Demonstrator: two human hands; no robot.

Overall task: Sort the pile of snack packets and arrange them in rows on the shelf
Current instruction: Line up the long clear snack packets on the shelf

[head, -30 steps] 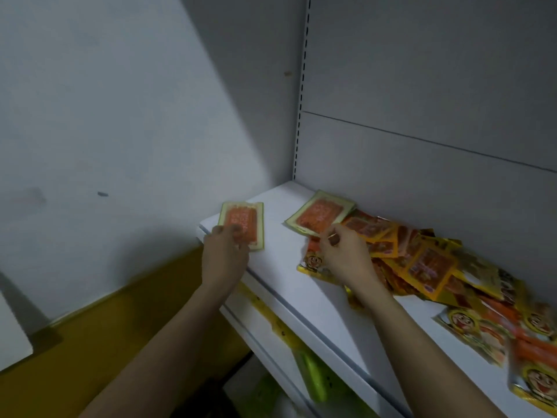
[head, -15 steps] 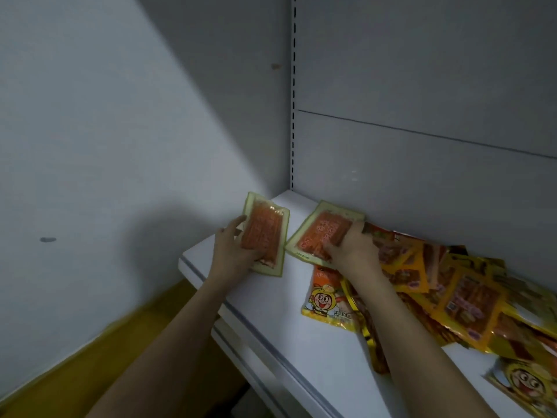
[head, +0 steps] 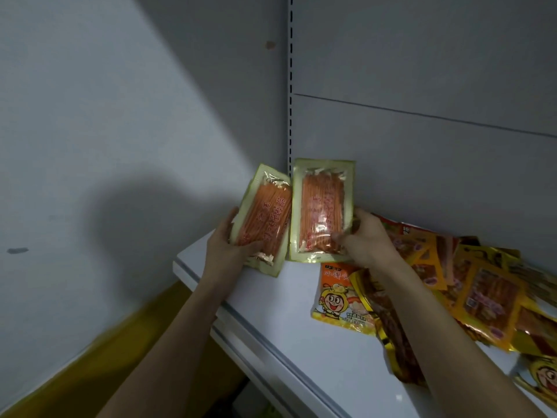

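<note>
Head view, left hand (head: 224, 245) and right hand (head: 366, 239) gripping glossy rectangular packets (head: 321, 211).

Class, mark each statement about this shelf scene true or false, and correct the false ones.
1. Each hand holds a packet of orange sticks. True: left hand, right hand.
2. The two held packets stand near the shelf's left back corner. True.
3. The pile of packets lies left of the hands. False: it lies to their right.
4. The cartoon-face packet is in the left hand. False: it lies on the shelf.
</note>
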